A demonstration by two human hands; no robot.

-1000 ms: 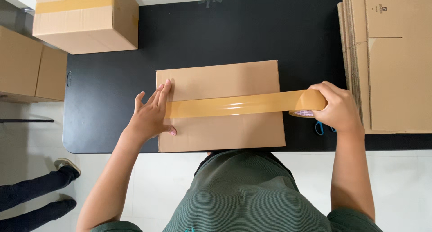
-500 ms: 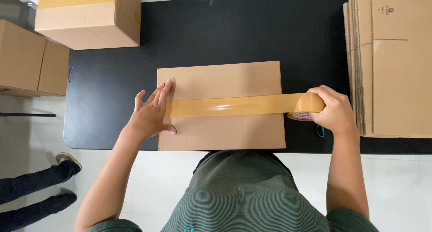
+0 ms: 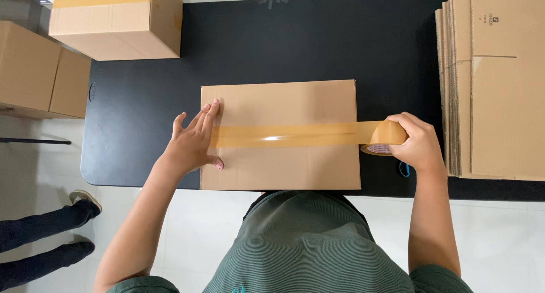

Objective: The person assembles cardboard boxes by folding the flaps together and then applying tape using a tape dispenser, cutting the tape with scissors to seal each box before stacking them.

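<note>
Box (image 3: 281, 168), plain brown cardboard with its flaps shut, lies flat on the black table (image 3: 318, 43), at the table's near edge, straight in front of the person. A strip of tan tape (image 3: 289, 135) runs across the box's top from its left end to its right edge, glossy, with a small glint near the middle. The strip goes on past the right edge of the box to the roll (image 3: 386, 137), which sits just off the box's right side, above the table.

Right hand (image 3: 417, 145) is curled around the roll, fingers over its top and far side, gripping it; the strip between roll and box looks taut. Left hand (image 3: 193, 142) lies flat and open on the box's left end, fingers spread and pointing away from the person, fingertips at the start of the strip, thumb stretched out along the box top below the strip. It grips nothing; it only presses down.

A bit of blue (image 3: 404, 169) peeps out on the table under the right wrist; what it is I cannot tell. Right of the box, well apart from it, a stack of flat cartons (image 3: 499, 88) lies on the table. A sealed box (image 3: 119, 23) stands at the table's far left corner. Beyond the table's left edge is another carton (image 3: 40, 71), and another person's legs (image 3: 40, 236) show on the floor.
</note>
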